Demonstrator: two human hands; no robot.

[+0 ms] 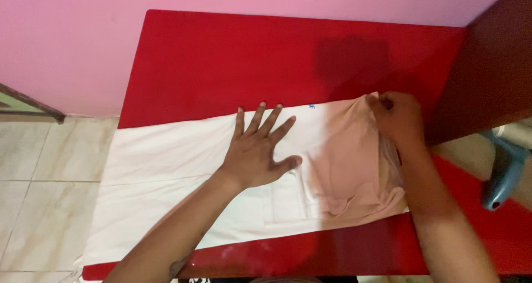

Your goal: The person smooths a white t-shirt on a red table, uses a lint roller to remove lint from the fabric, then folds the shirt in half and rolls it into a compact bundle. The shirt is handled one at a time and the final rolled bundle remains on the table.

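On red tabletop (221, 55) — white cloth (166, 150) spread flat, L end overhangs. L hand (257, 153) open, fingers splayed, palm pressing cloth. R hand (396, 116) pinching beige fabric (354, 161) corner — lies on cloth's R end.

White cloth (166, 177) spread flat across red table (221, 55), long axis left to right, left end hanging past table edge. Faint crease lines along length; small blue mark near upper edge. Beige garment (354, 166) lying on cloth's right end, rumpled, upper corner lifted, lower edge near cloth's front border
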